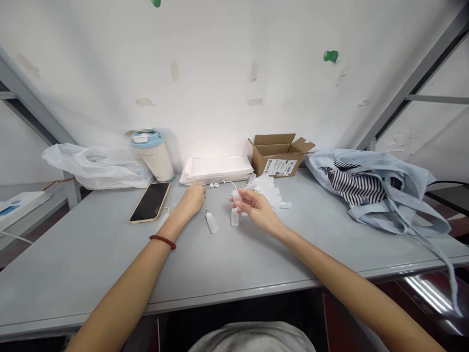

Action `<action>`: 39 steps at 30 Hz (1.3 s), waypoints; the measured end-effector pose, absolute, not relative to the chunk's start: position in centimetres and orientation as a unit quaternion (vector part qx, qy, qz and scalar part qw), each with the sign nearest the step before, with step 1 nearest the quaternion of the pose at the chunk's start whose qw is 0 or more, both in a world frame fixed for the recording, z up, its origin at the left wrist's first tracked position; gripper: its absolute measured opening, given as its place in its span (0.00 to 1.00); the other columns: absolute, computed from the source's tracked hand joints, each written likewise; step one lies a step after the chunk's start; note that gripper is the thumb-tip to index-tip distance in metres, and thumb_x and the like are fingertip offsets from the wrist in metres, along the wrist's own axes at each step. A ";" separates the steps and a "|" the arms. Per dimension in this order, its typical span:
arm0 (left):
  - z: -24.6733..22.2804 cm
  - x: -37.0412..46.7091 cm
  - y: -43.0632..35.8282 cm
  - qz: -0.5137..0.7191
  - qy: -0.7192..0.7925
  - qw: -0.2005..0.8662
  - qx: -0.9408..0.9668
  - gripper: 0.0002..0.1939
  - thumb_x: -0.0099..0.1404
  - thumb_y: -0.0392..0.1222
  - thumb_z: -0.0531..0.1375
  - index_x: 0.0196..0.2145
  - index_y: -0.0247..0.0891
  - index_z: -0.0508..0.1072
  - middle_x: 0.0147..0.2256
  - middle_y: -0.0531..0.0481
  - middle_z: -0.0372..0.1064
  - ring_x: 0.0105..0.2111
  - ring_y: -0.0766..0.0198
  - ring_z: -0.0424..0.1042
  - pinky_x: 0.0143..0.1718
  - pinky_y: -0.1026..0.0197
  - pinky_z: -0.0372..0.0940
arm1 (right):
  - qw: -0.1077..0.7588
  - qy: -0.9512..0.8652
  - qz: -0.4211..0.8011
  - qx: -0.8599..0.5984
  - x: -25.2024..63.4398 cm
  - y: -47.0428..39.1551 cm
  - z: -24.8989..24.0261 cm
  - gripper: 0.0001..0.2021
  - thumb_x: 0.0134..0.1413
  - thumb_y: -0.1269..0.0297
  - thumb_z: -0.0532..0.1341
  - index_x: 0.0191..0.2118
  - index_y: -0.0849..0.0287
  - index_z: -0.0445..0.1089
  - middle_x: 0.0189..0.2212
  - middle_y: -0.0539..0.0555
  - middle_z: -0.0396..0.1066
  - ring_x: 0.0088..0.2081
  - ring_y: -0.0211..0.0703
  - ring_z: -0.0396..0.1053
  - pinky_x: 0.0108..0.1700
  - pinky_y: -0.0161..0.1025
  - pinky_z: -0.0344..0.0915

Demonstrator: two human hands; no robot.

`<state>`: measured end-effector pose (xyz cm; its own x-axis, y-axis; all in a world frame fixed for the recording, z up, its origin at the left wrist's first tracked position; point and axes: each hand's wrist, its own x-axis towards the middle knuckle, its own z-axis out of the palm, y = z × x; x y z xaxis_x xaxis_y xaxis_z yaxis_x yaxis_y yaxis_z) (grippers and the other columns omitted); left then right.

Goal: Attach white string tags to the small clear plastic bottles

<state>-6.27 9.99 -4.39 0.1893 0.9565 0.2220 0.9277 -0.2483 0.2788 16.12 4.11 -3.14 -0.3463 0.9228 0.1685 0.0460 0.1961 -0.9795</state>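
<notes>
My right hand (255,208) pinches a small translucent plastic bottle (237,197) between thumb and fingers, with a thin white curved tube above it. Just below it, a similar bottle (235,218) lies on the table. My left hand (193,199) rests low over the table, fingers curled in; whatever they hold is hidden. Beyond its fingertips are small white caps (214,185). Between my hands lies another bottle (211,222) with a thin tube at its neck. One more bottle (163,219) is partly covered by my left wrist. Beside my right hand, a pile of translucent bottles (266,189) is heaped.
Along the wall stand a plastic bag (98,168), a blue-lidded cup (156,156), a stack of white envelopes or sheets (220,168) and an open cardboard box (280,161). A phone (150,202) lies left, a light-blue cloth bag (370,188) right, its strap hanging over the table edge.
</notes>
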 end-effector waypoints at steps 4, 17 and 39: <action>-1.7 -5.3 7.7 0.225 0.609 0.091 0.756 0.10 0.60 0.37 0.55 0.35 0.33 0.75 0.35 0.41 0.75 0.37 0.55 0.73 0.41 0.56 0.66 | 0.419 -0.665 0.492 -0.375 16.3 4.2 -3.1 0.15 0.56 0.61 0.57 0.48 0.61 0.67 0.44 0.59 0.71 0.40 0.44 0.72 0.40 0.42 0.67; -0.5 -2.0 3.8 0.438 0.461 0.512 0.578 0.15 0.51 0.49 0.68 0.32 0.36 0.77 0.32 0.49 0.74 0.32 0.63 0.73 0.43 0.58 0.68 | 0.413 -0.825 0.213 -0.322 16.5 4.2 -4.0 0.17 0.62 0.70 0.49 0.53 0.58 0.66 0.39 0.58 0.70 0.41 0.46 0.67 0.43 0.44 0.64; -1.1 -1.0 2.9 0.461 0.428 0.420 0.655 0.13 0.58 0.48 0.63 0.35 0.35 0.74 0.33 0.48 0.73 0.35 0.61 0.73 0.40 0.59 0.69 | 0.405 -0.707 0.422 -0.397 16.5 3.1 -2.0 0.16 0.58 0.52 0.55 0.36 0.62 0.69 0.27 0.50 0.67 0.26 0.35 0.61 0.29 0.34 0.58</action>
<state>-1.00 2.87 -1.13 0.2101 0.9466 0.2444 0.1736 -0.2822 0.9435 16.45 3.13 -2.04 -0.3569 0.9035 0.2371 0.2198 0.3279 -0.9188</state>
